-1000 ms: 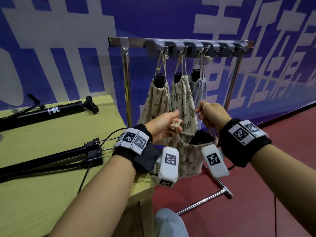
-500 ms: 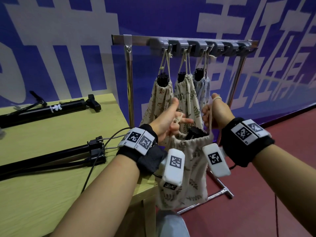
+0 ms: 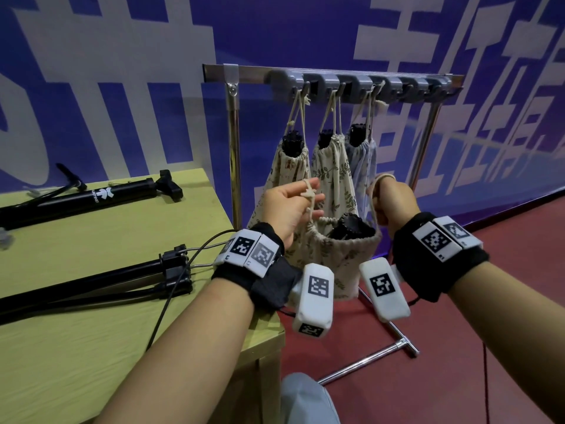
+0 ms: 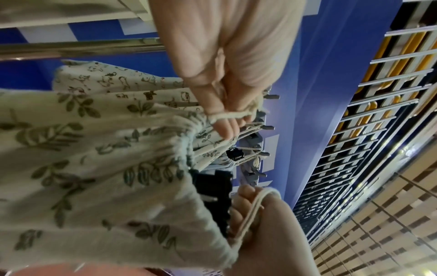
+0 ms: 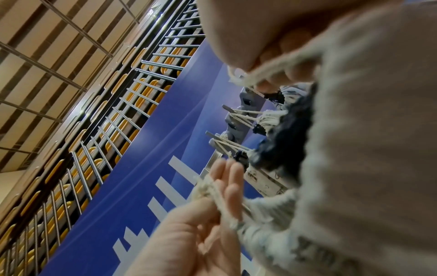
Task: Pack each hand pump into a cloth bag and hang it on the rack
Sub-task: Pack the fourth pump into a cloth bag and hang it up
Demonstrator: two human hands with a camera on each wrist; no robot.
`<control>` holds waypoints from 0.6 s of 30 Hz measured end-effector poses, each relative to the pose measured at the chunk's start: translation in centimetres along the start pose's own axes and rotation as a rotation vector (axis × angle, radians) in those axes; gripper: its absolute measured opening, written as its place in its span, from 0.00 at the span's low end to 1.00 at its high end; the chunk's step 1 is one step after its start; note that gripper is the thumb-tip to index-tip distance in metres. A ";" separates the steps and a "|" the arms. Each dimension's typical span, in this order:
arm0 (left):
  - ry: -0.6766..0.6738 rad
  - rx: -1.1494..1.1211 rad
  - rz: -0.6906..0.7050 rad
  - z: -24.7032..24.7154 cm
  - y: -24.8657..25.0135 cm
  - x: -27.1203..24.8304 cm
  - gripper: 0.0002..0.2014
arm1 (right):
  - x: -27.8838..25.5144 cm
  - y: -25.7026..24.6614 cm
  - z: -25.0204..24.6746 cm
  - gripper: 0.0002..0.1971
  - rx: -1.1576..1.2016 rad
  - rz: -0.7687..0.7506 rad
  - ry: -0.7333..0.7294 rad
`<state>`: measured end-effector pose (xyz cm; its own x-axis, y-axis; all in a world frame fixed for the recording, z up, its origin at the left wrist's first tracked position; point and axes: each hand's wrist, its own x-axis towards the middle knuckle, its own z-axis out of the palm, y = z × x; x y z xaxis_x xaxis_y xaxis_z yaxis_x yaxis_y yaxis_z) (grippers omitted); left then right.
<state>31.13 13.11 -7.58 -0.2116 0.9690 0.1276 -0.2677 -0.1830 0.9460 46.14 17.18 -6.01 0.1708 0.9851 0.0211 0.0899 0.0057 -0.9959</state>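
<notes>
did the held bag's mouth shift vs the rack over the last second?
Yes. The held bag rose between 1.0 and 0.5 s ago toward the rack, then dropped slightly; its mouth sits below the three hung bags' necks.

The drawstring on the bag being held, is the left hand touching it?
Touching. The head view shows the left hand pinching the drawstring above the cloth bag; the left wrist view shows cord wrapped across its fingers.

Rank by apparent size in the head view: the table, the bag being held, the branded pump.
1. table, largest.
2. branded pump and held bag: unsure; the pump runs longer but thin, the bag is bulkier, nearer and partly hidden.
</notes>
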 end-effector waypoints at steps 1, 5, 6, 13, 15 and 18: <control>0.052 -0.035 0.001 -0.2 0.0 0.2 0.13 | 0.1 0.0 0.0 0.14 0.022 0.007 0.003; 0.141 -0.028 -0.035 -0.7 -0.3 1.0 0.09 | 0.4 0.5 0.2 0.16 0.030 0.041 -0.066; 0.119 0.002 -0.049 -0.7 -0.4 1.1 0.10 | 0.4 0.7 0.3 0.16 0.040 0.051 -0.088; -0.164 0.183 -0.250 0.0 -0.3 0.0 0.09 | -0.4 0.9 0.8 0.18 -0.012 0.090 -0.132; -0.241 0.273 -0.295 0.5 -0.6 -0.4 0.11 | -0.5 0.9 1.0 0.15 0.006 0.088 -0.151; -0.254 0.287 -0.290 0.9 -0.9 -0.7 0.23 | -0.1 1.3 1.0 0.10 0.024 0.066 -0.170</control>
<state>32.35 12.74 -8.25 0.0792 0.9898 -0.1184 -0.0042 0.1191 0.9929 45.23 17.25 -7.35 0.0072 0.9983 -0.0574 0.0599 -0.0577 -0.9965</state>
